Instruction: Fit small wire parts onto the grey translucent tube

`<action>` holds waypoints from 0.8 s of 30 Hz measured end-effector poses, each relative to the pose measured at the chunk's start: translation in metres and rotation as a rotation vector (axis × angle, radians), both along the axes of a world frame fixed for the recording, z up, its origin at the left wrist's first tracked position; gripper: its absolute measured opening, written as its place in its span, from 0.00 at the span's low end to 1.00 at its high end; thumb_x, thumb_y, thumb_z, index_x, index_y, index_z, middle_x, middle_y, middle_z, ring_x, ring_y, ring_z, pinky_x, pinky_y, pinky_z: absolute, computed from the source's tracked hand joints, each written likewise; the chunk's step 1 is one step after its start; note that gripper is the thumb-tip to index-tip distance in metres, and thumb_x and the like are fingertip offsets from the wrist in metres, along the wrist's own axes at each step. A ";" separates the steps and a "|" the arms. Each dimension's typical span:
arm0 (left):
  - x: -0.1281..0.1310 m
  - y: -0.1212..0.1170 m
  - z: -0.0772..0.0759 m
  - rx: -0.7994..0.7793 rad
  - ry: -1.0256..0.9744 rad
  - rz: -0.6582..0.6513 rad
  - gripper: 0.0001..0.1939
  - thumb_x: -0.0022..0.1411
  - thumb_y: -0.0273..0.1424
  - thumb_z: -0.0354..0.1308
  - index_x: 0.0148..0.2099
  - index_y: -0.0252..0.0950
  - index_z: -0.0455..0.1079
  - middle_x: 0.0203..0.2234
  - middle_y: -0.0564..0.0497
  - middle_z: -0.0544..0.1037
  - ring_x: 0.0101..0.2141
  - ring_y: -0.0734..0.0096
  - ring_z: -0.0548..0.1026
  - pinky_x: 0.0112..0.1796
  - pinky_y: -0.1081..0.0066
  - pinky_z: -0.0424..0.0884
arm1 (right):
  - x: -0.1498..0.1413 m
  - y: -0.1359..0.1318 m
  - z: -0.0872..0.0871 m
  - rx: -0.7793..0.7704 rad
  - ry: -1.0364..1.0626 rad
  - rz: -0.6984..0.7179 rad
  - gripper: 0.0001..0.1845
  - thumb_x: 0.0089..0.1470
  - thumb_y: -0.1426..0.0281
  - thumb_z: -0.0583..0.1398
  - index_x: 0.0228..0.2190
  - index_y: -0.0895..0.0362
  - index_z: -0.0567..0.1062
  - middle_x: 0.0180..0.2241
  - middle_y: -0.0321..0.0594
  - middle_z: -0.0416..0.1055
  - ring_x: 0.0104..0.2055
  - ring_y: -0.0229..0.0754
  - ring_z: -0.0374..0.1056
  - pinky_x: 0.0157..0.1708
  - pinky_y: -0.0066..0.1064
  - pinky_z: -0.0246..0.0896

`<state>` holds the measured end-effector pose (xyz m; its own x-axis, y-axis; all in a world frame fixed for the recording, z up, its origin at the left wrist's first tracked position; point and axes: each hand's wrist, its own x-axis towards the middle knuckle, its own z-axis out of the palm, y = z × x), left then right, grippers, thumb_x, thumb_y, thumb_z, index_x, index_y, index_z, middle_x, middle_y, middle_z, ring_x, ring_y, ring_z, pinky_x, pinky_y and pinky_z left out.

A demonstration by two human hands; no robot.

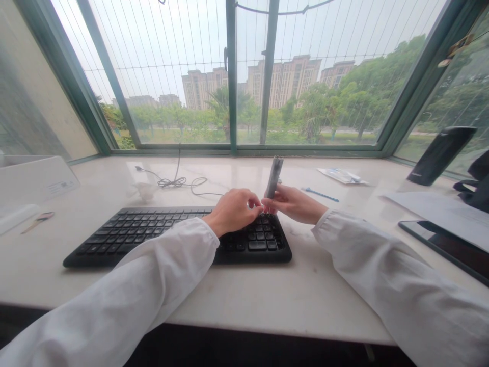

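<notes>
A black keyboard (126,234) lies on the pale counter, its right end under my hands. My right hand (296,203) grips a slim grey bar-shaped tool (274,177), which stands nearly upright over the keyboard's far right corner. Thin light strands seem to show at the tool's lower end, but they are too small to name. My left hand (237,209) is closed in a pinch, its fingertips close to the tool's lower end and the right fingers. Whatever lies between the left fingertips cannot be made out. Part of the keys is hidden by the left hand and sleeve.
Behind the keyboard lies a coiled cable (171,182). To the right are a blue stick (322,194), a clear packet (341,176), a phone (446,244), white paper (435,211) and a black case (441,155). A white box (42,176) stands left. Windows rise behind.
</notes>
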<state>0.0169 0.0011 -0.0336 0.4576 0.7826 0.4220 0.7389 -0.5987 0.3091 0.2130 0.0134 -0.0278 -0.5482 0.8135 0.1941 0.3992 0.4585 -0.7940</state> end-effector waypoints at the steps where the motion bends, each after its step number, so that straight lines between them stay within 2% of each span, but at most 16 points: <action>1: 0.000 0.000 0.000 0.000 0.003 -0.003 0.10 0.59 0.36 0.57 0.32 0.39 0.77 0.29 0.53 0.78 0.30 0.70 0.72 0.33 0.70 0.63 | 0.000 0.000 -0.001 0.000 -0.001 -0.003 0.15 0.55 0.57 0.60 0.35 0.57 0.68 0.27 0.38 0.73 0.30 0.39 0.69 0.33 0.34 0.67; 5: 0.002 0.000 0.000 -0.021 0.008 0.005 0.10 0.59 0.35 0.56 0.30 0.38 0.76 0.27 0.53 0.77 0.28 0.71 0.70 0.31 0.70 0.62 | -0.002 0.001 -0.004 0.040 -0.029 -0.026 0.17 0.54 0.55 0.60 0.36 0.57 0.69 0.27 0.38 0.73 0.29 0.40 0.69 0.32 0.34 0.66; 11: 0.001 0.000 0.000 -0.096 -0.041 0.021 0.09 0.58 0.35 0.56 0.33 0.41 0.78 0.28 0.54 0.78 0.28 0.71 0.70 0.30 0.71 0.62 | -0.003 -0.001 -0.005 0.107 -0.107 -0.116 0.20 0.55 0.51 0.58 0.31 0.56 0.71 0.26 0.39 0.75 0.29 0.42 0.70 0.31 0.33 0.64; 17: -0.001 0.000 -0.001 -0.128 -0.060 0.023 0.09 0.57 0.35 0.56 0.33 0.41 0.78 0.27 0.55 0.77 0.26 0.73 0.69 0.28 0.72 0.61 | -0.006 -0.001 -0.006 0.139 -0.134 -0.169 0.22 0.55 0.49 0.58 0.24 0.55 0.66 0.25 0.38 0.76 0.27 0.41 0.70 0.29 0.32 0.62; 24: -0.002 0.002 -0.004 -0.133 -0.035 0.033 0.11 0.59 0.39 0.55 0.33 0.40 0.77 0.25 0.53 0.77 0.25 0.71 0.69 0.28 0.72 0.62 | -0.013 -0.009 -0.003 0.267 -0.232 -0.268 0.22 0.56 0.51 0.58 0.22 0.54 0.64 0.22 0.36 0.73 0.24 0.39 0.67 0.25 0.30 0.56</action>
<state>0.0147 0.0027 -0.0374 0.4176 0.8470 0.3289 0.7446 -0.5265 0.4104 0.2000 0.0041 -0.0305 -0.3789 0.8707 0.3136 0.6851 0.4917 -0.5374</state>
